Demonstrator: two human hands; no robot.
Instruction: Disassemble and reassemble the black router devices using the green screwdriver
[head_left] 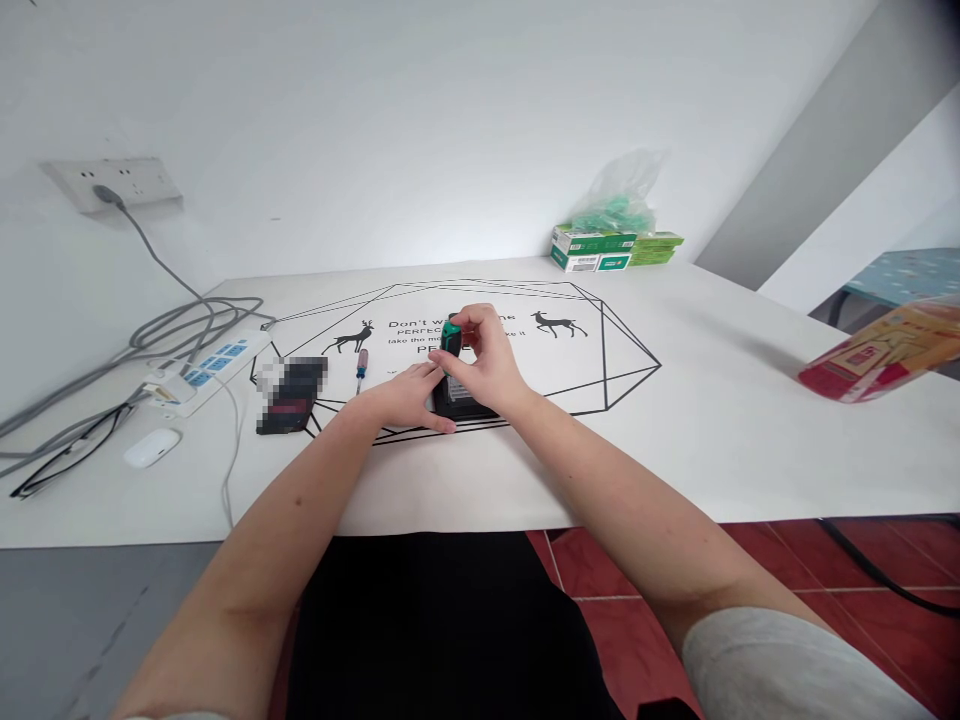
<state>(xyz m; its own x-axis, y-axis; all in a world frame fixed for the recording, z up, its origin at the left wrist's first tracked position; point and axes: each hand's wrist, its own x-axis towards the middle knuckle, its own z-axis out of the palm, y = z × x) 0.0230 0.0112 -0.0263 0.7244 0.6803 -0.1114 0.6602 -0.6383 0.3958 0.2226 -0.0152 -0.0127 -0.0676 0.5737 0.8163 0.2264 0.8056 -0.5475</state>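
Pinched in the right hand (489, 362): a green-and-black handle (451, 342), over a black box (466, 410).
A small screwdriver (363, 362) lies left on the white table (675, 440). The left hand (405, 398) rests on the box's left side, thumb and fingers apart. That box looks hard and slick (best held by its sides); the upright handle looks light and stiff.

L side of table (720, 440): pwr strip (251, 347) w/ blue sockets, grey cables (150, 330), blk glasses (28, 487), white rounded item (151, 448) nr strip, part-pixelated dark item (294, 396). Wall socket (154, 180) above w/ plug (107, 196) in. Back R: green/white boxes (592, 250), clear plastic bag (622, 190) on top. Far R: red/yellow pkg (874, 355). Red tile floor (615, 570) below.
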